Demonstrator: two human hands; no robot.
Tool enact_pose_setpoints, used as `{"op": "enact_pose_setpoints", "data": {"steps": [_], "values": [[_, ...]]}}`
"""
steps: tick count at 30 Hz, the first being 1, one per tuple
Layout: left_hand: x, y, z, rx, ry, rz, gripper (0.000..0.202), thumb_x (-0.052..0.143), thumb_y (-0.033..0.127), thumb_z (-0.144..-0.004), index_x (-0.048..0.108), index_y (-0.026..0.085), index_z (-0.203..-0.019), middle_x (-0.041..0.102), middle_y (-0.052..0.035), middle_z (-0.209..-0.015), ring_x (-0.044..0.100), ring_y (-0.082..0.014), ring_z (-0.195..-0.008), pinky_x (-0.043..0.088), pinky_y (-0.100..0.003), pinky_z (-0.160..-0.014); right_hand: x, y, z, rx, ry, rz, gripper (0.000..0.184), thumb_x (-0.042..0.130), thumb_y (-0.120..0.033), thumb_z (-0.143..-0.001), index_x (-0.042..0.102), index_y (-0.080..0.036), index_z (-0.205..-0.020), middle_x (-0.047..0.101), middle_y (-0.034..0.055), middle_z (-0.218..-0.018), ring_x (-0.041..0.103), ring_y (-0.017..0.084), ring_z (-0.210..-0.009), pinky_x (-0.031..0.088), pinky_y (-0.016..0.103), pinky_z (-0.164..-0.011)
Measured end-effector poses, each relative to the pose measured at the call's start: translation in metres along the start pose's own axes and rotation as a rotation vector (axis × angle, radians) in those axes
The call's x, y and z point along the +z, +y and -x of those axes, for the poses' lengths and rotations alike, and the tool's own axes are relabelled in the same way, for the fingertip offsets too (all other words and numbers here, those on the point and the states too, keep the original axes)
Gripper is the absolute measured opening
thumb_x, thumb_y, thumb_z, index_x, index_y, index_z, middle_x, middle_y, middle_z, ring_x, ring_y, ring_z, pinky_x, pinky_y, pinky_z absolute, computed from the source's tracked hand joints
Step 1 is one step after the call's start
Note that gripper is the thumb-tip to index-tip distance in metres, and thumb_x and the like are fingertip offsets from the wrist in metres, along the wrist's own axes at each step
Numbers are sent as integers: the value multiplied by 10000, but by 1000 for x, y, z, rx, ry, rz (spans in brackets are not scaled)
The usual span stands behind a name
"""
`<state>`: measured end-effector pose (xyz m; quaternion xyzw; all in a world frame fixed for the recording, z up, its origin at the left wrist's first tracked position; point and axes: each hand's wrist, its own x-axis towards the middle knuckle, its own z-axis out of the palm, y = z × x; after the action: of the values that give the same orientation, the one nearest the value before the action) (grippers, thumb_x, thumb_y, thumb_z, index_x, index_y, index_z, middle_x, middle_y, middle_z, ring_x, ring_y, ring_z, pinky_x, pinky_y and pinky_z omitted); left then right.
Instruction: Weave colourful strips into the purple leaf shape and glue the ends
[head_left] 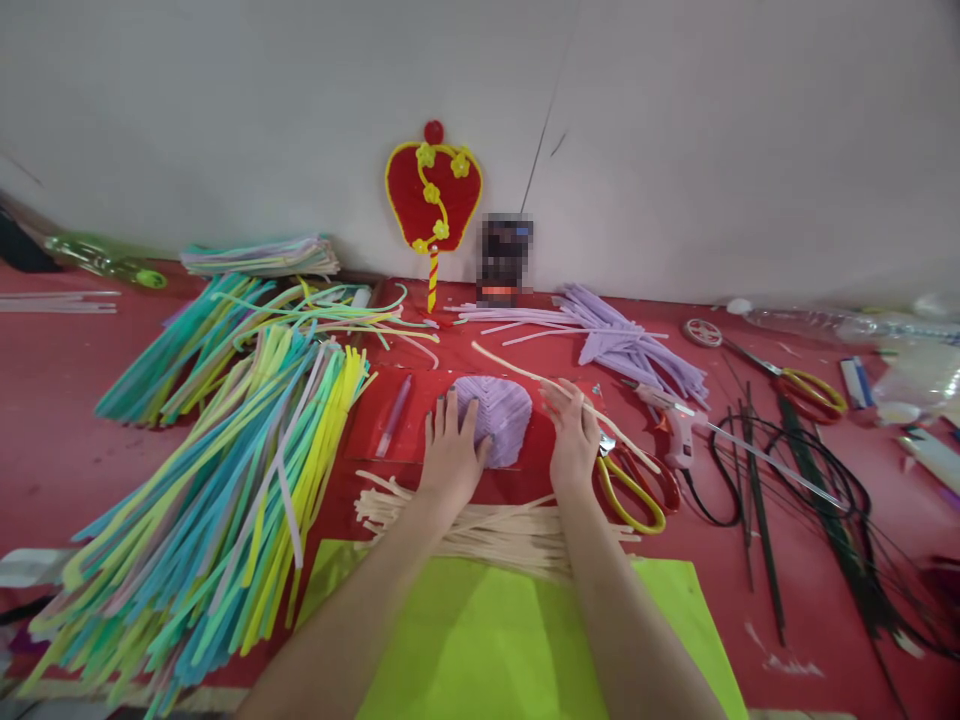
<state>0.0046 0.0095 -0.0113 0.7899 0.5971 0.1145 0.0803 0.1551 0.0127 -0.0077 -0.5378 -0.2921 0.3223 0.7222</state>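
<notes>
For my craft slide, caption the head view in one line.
Left hand on a ribbed, rounded lilac chenille piece, right hand touching a thin cream chenille stem, over a red tabletop.

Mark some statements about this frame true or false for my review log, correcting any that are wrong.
1. The left hand touches the purple piece. True.
2. The right hand grips scissors. False: a cream stem runs across its fingers.
3. The red ornament bears yellow flowers. True.
4. The pink glue gun lies left of the purple piece. False: it lies to the right.
5. The cream bundle lies nearer the camera than the purple piece. True.
</notes>
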Motion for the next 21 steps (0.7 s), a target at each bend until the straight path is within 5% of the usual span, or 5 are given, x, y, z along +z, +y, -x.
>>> {"op": "enact_pose_setpoints", "data": {"steps": [11, 21], "values": [[0, 2, 5, -13, 32, 30, 548, 450, 353, -850, 379, 141, -1349, 261, -188, -1460, 260, -333, -1335, 259, -514, -1058, -4, 16, 9, -362, -422, 918, 427, 363, -415, -901, 441, -162, -1236, 496, 155, -1313, 462, 243, -1214, 297, 467, -1037], [-1, 4, 8, -18, 62, 17, 556, 417, 405, -860, 386, 137, -1345, 266, -189, -1457, 274, -334, -1328, 282, -518, -1044, -6, 18, 11, -395, -431, 1049, 478, 351, -437, -906, 421, -113, -1251, 536, 189, -1259, 511, 267, -1167, 329, 476, -1022]]}}
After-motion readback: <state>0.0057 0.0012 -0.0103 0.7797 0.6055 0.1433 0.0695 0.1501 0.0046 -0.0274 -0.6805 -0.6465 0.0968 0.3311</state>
